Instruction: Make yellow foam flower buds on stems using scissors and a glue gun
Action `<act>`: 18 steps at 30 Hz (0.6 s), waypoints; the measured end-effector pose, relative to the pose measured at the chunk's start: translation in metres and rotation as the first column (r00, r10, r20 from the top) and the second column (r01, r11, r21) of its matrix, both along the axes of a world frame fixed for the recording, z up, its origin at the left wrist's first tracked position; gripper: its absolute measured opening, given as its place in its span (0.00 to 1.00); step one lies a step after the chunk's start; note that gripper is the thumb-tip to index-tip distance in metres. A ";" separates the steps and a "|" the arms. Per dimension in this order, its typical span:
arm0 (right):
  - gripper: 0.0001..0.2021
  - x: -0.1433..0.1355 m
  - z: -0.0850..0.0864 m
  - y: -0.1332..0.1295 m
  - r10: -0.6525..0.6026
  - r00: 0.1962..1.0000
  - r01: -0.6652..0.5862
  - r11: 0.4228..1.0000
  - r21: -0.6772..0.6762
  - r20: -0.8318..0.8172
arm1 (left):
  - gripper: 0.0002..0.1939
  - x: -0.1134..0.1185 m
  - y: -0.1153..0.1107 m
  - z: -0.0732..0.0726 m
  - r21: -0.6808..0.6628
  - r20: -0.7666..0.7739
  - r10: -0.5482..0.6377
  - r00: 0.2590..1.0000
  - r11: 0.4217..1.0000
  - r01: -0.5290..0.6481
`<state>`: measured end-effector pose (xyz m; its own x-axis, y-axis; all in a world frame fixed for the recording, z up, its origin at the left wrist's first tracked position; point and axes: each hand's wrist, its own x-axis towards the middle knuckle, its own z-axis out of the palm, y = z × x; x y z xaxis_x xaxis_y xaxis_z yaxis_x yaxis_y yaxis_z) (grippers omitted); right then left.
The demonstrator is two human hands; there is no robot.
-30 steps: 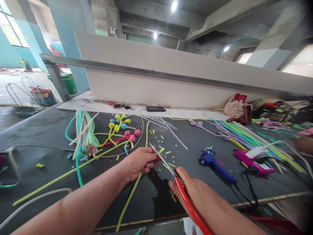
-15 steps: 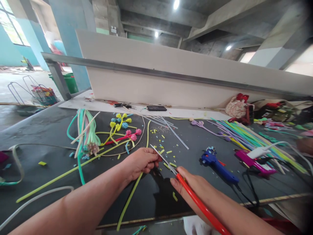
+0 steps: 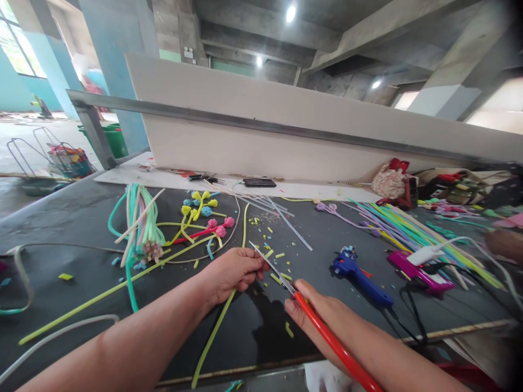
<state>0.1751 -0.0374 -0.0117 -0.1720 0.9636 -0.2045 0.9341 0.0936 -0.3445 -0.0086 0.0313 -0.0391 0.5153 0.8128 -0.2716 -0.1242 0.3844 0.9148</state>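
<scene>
One broad, flat, smooth-faced dark-grey desk (image 3: 327, 228) supports the step in hand, which appears to be cutting material into lengths. The next move likely calls for a steady grip and a square closing cut. On the far left lies a thick bundle of soft-looking, mint-green and pale-pink stems (image 3: 154, 226). The two hands are positioned near each other but apart. The left hand (image 3: 239, 269) is closed, apparently on the slender, flexible, fuzzy-looking yellow-green stem (image 3: 215, 335), which runs from beneath it to the near edge. The right hand (image 3: 333, 310) is clamped around the long red-handled scissors (image 3: 321, 324) with slim, straight metal blades. The blade tips lie at the left fingertips; whether they bear on the stem cannot be told. Short, straight yellow-green offcuts (image 3: 280, 255) lie scattered just beyond.
</scene>
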 end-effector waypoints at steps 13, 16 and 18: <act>0.10 -0.004 0.002 0.000 -0.014 1.000 0.014 1.000 0.018 -0.023 | 0.08 0.000 0.001 -0.003 0.000 -0.013 0.001 1.000 1.000 -0.001; 0.11 -0.006 0.003 0.001 -0.053 0.997 0.054 0.998 0.022 -0.052 | 0.08 0.000 0.001 -0.003 -0.008 -0.007 0.006 1.000 1.000 -0.006; 0.12 -0.006 0.003 0.002 -0.066 0.996 0.067 0.998 0.016 -0.054 | 0.08 0.001 0.001 -0.002 -0.010 0.000 0.011 1.000 1.000 -0.011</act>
